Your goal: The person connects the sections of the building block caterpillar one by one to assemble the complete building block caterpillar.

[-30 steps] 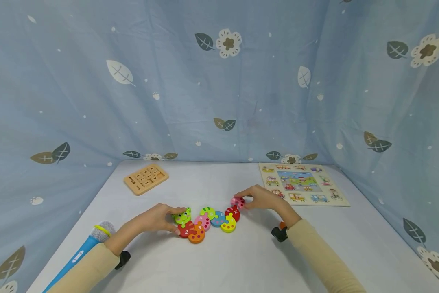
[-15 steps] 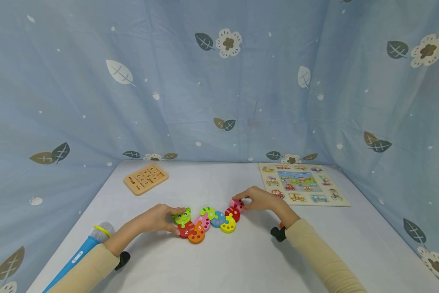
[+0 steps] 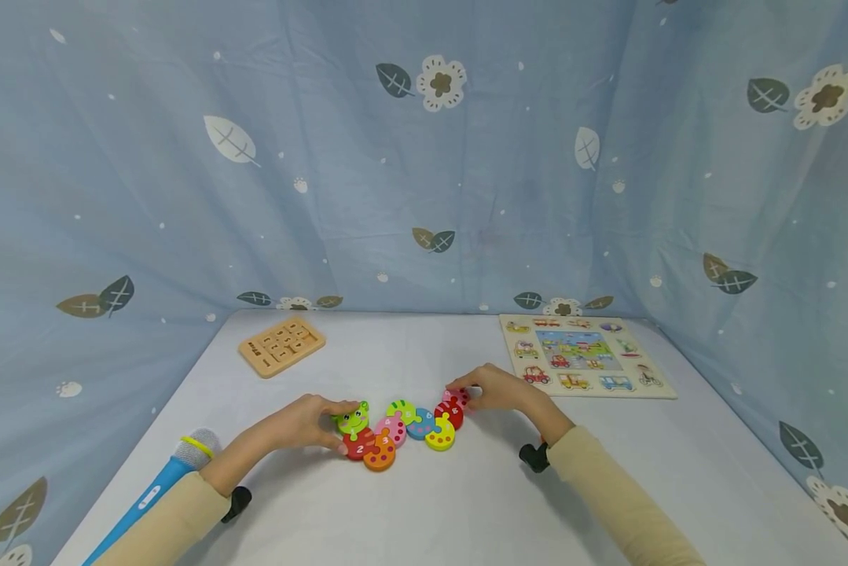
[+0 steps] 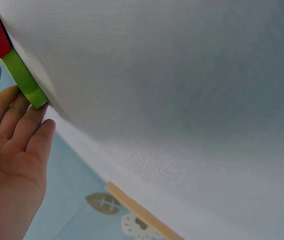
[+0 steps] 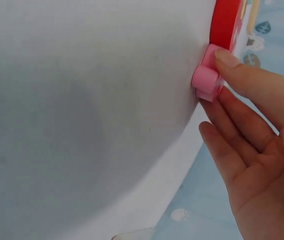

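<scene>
Numbered wooden caterpillar puzzle pieces form a joined wavy row on the white table. At its left end is the green head piece [image 3: 354, 420], then a red piece marked 2 [image 3: 359, 446] and an orange piece [image 3: 379, 453]. My left hand [image 3: 302, 421] holds this end, fingers at the head and thumb by the red piece. Near the right end lies a darker red piece [image 3: 449, 413]. My right hand [image 3: 496, 388] pinches the pink end piece [image 5: 207, 75], which is against that red piece; its far side is partly hidden by fingers.
A wooden number tile board [image 3: 282, 347] lies at the back left. A vehicle picture puzzle board [image 3: 586, 358] is at the back right. The blue toy microphone [image 3: 156, 487] lies beside my left forearm. A patterned blue curtain [image 3: 424, 173] hangs behind the table.
My right hand has shifted slightly left and down, bringing the pink piece in closer against the red piece. The left hand and the other pieces stay put.
</scene>
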`<state>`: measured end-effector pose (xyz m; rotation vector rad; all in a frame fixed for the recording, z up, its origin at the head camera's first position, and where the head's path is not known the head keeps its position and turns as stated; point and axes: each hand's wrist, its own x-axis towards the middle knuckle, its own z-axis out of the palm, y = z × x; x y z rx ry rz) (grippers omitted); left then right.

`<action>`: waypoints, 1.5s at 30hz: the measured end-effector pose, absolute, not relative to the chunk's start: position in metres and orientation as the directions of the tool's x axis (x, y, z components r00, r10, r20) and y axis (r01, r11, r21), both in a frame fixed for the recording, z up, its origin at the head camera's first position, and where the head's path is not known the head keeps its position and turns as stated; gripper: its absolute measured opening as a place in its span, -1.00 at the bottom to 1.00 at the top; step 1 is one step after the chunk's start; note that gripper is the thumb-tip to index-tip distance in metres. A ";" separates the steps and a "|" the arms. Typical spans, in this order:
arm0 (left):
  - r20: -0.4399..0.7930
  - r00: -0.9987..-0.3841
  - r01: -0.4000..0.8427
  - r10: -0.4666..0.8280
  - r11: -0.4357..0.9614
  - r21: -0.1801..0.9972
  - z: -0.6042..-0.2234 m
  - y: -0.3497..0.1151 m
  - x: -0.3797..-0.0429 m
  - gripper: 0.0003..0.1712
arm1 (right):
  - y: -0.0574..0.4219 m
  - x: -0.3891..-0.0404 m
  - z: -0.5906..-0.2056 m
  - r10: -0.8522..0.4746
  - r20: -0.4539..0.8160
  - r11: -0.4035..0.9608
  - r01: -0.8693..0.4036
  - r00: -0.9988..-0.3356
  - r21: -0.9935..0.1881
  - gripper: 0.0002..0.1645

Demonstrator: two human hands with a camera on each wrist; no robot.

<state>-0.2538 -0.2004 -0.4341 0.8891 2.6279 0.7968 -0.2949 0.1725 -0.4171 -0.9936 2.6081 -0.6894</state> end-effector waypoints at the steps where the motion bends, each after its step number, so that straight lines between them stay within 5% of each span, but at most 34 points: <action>1: -0.063 -0.781 0.481 0.621 0.664 0.572 -0.434 -0.200 -0.254 -0.10 | 0.172 -0.294 -0.417 -0.678 -0.075 0.653 -0.552 -0.731 -0.519 -0.50; 45: -0.084 -0.785 0.476 0.614 0.684 0.553 -0.429 -0.198 -0.252 -0.13 | 0.224 -0.252 -0.418 -0.588 0.092 0.666 -0.546 -0.803 -0.509 -0.39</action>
